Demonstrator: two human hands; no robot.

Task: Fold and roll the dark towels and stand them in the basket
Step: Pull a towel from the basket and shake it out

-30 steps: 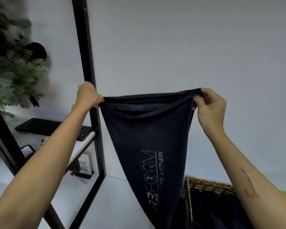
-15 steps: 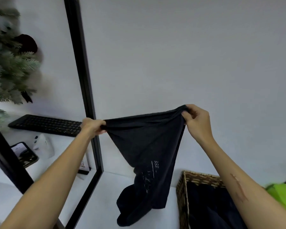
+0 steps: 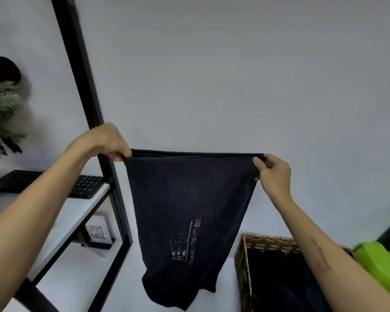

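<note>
Two hands hold one dark towel up in front of a pale wall. Left hand is closed over the towel's upper left corner, knuckles up, fingers curled and pinching the hem. Right hand pinches the upper right corner between thumb and curled fingers. Between the two grips the top edge runs taut and nearly level; it shows two layers of cloth, one hem just behind the other. Below the grips the towel hangs free, narrowing toward its lower end, which is bunched and uneven. Pale printed lettering sits on the lower half, running sideways, partly creased and not fully readable.

Below the right grip and just right of the hanging cloth: a woven basket, with dark cloth inside; how that cloth is arranged cannot be told. The right forearm crosses over the basket's far rim. A bright green object lies beyond that forearm, at the frame edge.

Below and behind the left grip: a black frame post, a white shelf carrying a black keyboard, and a small QR-code sign on the surface under it. Further left, fir-like branches.
</note>
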